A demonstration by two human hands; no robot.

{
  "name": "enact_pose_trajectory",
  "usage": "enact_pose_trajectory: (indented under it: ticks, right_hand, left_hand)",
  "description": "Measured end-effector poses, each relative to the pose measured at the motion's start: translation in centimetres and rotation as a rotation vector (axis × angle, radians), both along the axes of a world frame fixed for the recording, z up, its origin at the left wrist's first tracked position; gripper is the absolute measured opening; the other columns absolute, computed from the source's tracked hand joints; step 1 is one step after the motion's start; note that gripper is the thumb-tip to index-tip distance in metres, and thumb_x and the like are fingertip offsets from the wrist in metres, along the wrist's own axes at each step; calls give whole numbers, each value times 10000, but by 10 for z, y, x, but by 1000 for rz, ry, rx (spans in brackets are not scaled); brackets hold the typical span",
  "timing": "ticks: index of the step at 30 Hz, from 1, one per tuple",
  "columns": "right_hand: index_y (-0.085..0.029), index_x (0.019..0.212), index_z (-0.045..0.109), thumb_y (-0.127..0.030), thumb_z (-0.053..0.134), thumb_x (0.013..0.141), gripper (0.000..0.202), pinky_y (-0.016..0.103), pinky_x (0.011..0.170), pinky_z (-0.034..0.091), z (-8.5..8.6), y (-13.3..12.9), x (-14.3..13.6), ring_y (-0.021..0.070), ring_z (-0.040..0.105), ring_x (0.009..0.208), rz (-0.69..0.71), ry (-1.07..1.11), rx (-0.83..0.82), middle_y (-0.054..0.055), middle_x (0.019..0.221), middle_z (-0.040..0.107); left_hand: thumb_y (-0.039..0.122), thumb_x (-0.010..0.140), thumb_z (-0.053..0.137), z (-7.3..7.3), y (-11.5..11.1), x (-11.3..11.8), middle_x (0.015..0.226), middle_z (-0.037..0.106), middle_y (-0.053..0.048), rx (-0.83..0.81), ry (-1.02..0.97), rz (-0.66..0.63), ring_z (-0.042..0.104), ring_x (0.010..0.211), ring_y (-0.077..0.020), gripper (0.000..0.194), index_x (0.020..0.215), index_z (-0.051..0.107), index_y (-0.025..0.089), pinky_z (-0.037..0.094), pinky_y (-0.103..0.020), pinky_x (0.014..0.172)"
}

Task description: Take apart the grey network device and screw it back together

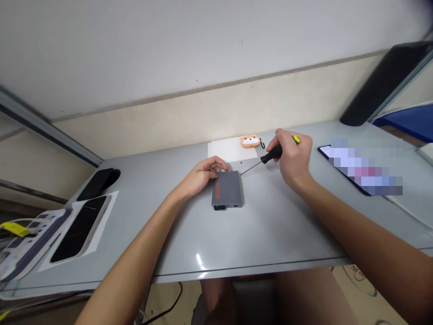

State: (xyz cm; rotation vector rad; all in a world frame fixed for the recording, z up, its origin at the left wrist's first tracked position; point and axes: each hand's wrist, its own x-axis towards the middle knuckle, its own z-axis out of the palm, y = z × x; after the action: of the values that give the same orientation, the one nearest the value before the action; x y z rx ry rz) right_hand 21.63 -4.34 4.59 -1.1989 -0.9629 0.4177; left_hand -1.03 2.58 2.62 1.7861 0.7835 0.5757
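A small dark grey metal box with an orange label and ports along its near edge lies flat on the desk. My left hand rests at its far left corner, fingers curled against the box. In my right hand is a screwdriver with a black and yellow handle, held at a slant. The tip of its thin shaft meets the right side of the box near the far corner. Just beyond the box lies a tiny dark piece, perhaps a screw.
Behind the box, an orange animal-face case sits on white paper. A lit phone with a cable lies right. At left are a dark phone, a power strip and a cable hole. A black column stands back right.
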Motion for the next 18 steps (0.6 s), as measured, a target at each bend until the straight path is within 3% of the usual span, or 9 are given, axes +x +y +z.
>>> enact_pose_trajectory:
  ticks: [3, 7, 18]
  right_hand:
    - [-211, 465, 606, -162, 549, 816, 359, 269, 463, 296, -3, 0, 0, 102, 399, 463, -1, -40, -19, -16, 464, 465]
    - [-218, 474, 601, -212, 558, 831, 360, 287, 487, 298, -6, -1, -3, 118, 418, 494, 50, -116, -72, -13, 482, 453]
    - [-218, 467, 572, -212, 539, 853, 387, 298, 514, 303, -5, -4, -5, 113, 426, 503, 42, -171, -45, -22, 479, 443]
  left_hand:
    - [260, 828, 554, 0, -2, -1, 1054, 702, -56, 88, 85, 17, 643, 1016, -254, 141, 917, 658, 226, 502, -441, 987]
    - [413, 965, 567, -1, -3, -1, 1088, 710, -70, 198, 163, -7, 647, 1008, -243, 228, 954, 677, 215, 511, -409, 957]
    - [432, 978, 614, -1, -6, -2, 1096, 711, -58, 228, 216, -20, 663, 981, -226, 229, 1025, 686, 219, 525, -388, 927]
